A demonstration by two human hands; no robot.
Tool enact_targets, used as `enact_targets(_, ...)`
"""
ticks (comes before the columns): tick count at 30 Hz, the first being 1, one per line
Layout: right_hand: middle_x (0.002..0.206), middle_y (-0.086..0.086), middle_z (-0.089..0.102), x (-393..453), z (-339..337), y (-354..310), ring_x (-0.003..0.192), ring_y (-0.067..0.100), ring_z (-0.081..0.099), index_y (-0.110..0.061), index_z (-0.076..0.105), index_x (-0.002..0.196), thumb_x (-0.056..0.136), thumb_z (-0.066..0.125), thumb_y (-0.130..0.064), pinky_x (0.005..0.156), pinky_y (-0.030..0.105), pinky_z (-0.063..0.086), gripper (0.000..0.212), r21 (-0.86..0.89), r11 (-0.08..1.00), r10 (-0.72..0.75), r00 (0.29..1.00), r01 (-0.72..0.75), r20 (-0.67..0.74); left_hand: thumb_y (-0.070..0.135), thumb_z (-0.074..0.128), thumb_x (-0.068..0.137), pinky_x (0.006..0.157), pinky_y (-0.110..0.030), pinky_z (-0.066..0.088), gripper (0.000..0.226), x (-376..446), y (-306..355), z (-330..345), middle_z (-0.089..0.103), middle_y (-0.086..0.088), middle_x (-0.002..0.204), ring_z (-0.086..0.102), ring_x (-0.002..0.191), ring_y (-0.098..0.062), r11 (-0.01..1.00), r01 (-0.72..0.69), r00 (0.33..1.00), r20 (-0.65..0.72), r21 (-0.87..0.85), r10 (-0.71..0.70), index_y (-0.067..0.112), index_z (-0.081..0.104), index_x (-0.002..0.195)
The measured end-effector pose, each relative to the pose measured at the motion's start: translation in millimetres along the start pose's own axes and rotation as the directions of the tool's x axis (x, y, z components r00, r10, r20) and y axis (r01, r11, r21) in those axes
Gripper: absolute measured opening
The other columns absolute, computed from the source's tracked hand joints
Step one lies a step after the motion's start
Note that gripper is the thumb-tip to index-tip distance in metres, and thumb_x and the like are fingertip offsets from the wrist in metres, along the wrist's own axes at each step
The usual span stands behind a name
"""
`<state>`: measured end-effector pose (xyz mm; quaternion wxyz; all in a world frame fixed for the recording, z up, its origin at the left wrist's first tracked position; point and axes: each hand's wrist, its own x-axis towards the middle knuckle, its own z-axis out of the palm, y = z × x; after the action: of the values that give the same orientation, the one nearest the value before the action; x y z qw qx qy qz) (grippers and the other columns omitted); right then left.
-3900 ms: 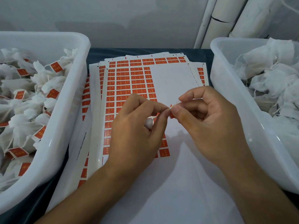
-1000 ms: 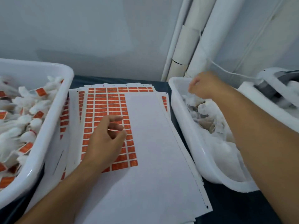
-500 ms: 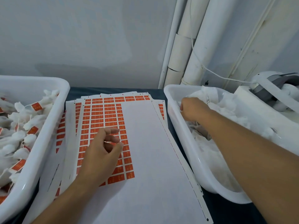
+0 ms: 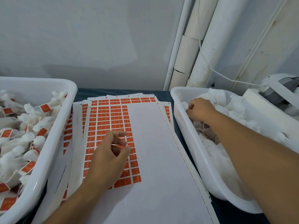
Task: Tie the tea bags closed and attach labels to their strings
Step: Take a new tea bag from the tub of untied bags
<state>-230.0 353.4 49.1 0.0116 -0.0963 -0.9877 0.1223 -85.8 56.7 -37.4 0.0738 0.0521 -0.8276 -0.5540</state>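
The left tub holds many tied, labelled tea bags. The right hand curls around an unlabelled bag in the right tub. The left hand, loosely curled and empty, hovers over a half-used label sheet. Much remains.

Label sheets lie between two tubs — labelled bags' tub left, unlabelled bags' tub right.

- The left hand hovers over a stack of white sheets of orange rectangular labels, fingers loosely curled, empty.
- The right hand grips white gauzy tea bags inside the right white plastic tub.
- The left white plastic tub holds tied, labelled bags.
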Motion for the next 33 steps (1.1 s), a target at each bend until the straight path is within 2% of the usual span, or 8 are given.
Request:
enact_targets(7, 0.059, -0.001, 0.051, 2, -9, 13, 0.06, 0.021, 0.049, -0.018, 0.045, 0.056, 0.087, 0.059, -0.017, 0.054, 0.028, 0.032, 0.033, 0.118, 0.993, -0.017, 0.994, 0.029, -0.106, 0.03, 0.069, 0.096, 0.046, -0.003, 0.042, 0.027, 0, 2, 0, 0.063, 0.025, 0.099, 0.068, 0.081, -0.006, 1.0, -0.003, 1.0, 0.0, -0.008, 0.003, 0.044, 0.053, 0.112)
enact_targets(11, 0.087, 0.001, 0.066, 2, -20, 23, 0.077, 0.024, 0.065, -0.02, 0.063, 0.086, 0.091, 0.058, -0.028, 0.068, 0.036, 0.053, 0.011, 0.282, 0.959, 0.003, 0.991, 0.036, -0.136, 0.03, 0.069, 0.096, 0.047, -0.003, 0.042, 0.027, 0, 2, 0, 0.062, 0.025, 0.1, 0.068, 0.081, -0.006, 1.0, -0.007, 1.0, 0.006, -0.027, 0.007, 0.044, 0.053, 0.112)
enact_targets(13, 0.099, 0.003, 0.07, -1, -25, 26, 0.08, 0.022, 0.071, -0.023, 0.067, 0.105, 0.092, 0.059, -0.027, 0.072, 0.039, 0.06, 0.016, 0.497, 0.867, 0.027, 0.991, 0.041, -0.129, 0.03, 0.069, 0.096, 0.046, -0.002, 0.042, 0.027, -1, 4, -1, 0.062, 0.025, 0.101, 0.068, 0.082, -0.006, 0.999, -0.008, 1.0, 0.006, -0.04, 0.008, 0.045, 0.053, 0.11)
enact_targets(17, 0.103, 0.007, 0.075, -19, -41, 12, 0.08, 0.017, 0.073, -0.027, 0.069, 0.097, 0.097, 0.063, -0.025, 0.068, 0.029, 0.057, 0.007, 0.789, 0.605, 0.006, 0.99, 0.11, -0.143, 0.031, 0.07, 0.096, 0.047, -0.003, 0.043, 0.028, -5, 10, -3, 0.063, 0.027, 0.1, 0.068, 0.083, -0.004, 0.998, -0.028, 1.0, -0.007, -0.048, 0.027, 0.049, 0.053, 0.107)
enact_targets(21, 0.098, 0.001, 0.076, -53, -62, -24, 0.086, 0.018, 0.075, -0.023, 0.07, 0.101, 0.099, 0.06, -0.025, 0.074, 0.034, 0.059, 0.01, 0.82, 0.527, -0.097, 0.974, 0.225, -0.205, 0.037, 0.068, 0.096, 0.051, 0.001, 0.043, 0.021, -8, 17, -8, 0.062, 0.037, 0.1, 0.06, 0.097, 0.015, 0.988, -0.065, 0.998, 0.002, -0.143, 0.066, 0.05, 0.055, 0.107)
enact_targets(24, 0.097, -0.001, 0.077, -92, -76, -63, 0.085, 0.021, 0.076, -0.024, 0.07, 0.104, 0.101, 0.059, -0.026, 0.073, 0.032, 0.061, 0.012, 0.816, 0.504, -0.239, 0.954, 0.282, -0.183, 0.052, 0.058, 0.092, 0.062, -0.004, 0.051, 0.019, -11, 25, -16, 0.067, 0.029, 0.101, 0.066, 0.098, 0.005, 0.956, -0.094, 0.994, 0.03, -0.277, 0.106, 0.049, 0.058, 0.111)
enact_targets(30, 0.093, 0.003, 0.077, -167, -52, -128, 0.082, 0.025, 0.077, -0.021, 0.071, 0.101, 0.098, 0.059, -0.021, 0.073, 0.036, 0.062, 0.012, 0.867, 0.42, -0.508, 0.861, 0.269, -0.02, 0.077, 0.055, 0.071, 0.085, -0.033, 0.059, 0.084, -11, 44, -35, 0.073, -0.005, 0.121, 0.073, 0.107, -0.022, 0.682, 0.325, 0.881, 0.472, -0.655, 0.035, 0.023, 0.059, 0.135)
enact_targets(33, 0.106, -0.009, 0.074, -183, -15, -145, 0.095, 0.018, 0.073, -0.031, 0.066, 0.11, 0.103, 0.057, -0.033, 0.085, 0.042, 0.062, 0.011, 0.757, 0.574, -0.536, 0.842, 0.312, 0.059, 0.072, 0.05, 0.087, 0.095, -0.041, 0.056, 0.07, -10, 42, -48, 0.067, -0.008, 0.134, 0.067, 0.121, -0.025, 0.513, 0.38, 0.868, 0.489, -0.77, 0.091, 0.029, 0.054, 0.142)
